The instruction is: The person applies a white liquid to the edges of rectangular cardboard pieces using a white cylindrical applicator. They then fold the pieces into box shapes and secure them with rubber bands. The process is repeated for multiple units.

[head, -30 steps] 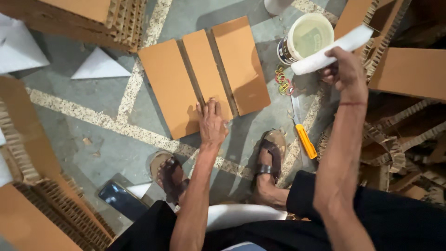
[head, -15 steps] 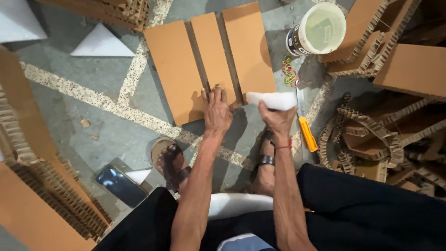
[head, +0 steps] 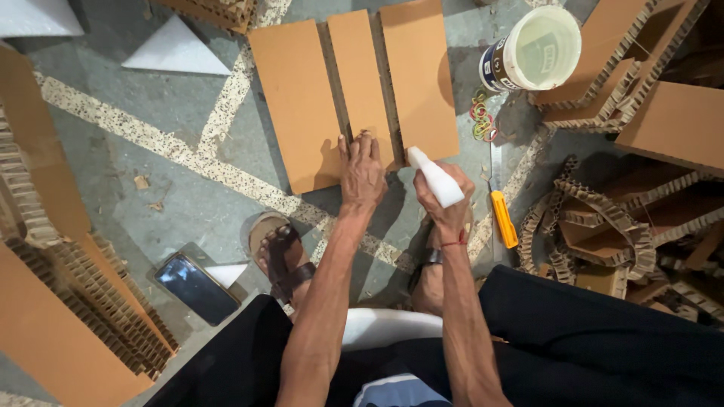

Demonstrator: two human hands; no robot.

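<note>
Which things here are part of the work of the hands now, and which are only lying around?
In use:
left hand, flat on the middle cardboard panel
right hand, gripping a white bottle
the two side panels

Lying about:
yellow cutter
white bucket
rubber bands
phone
honeycomb cardboard scraps
</note>
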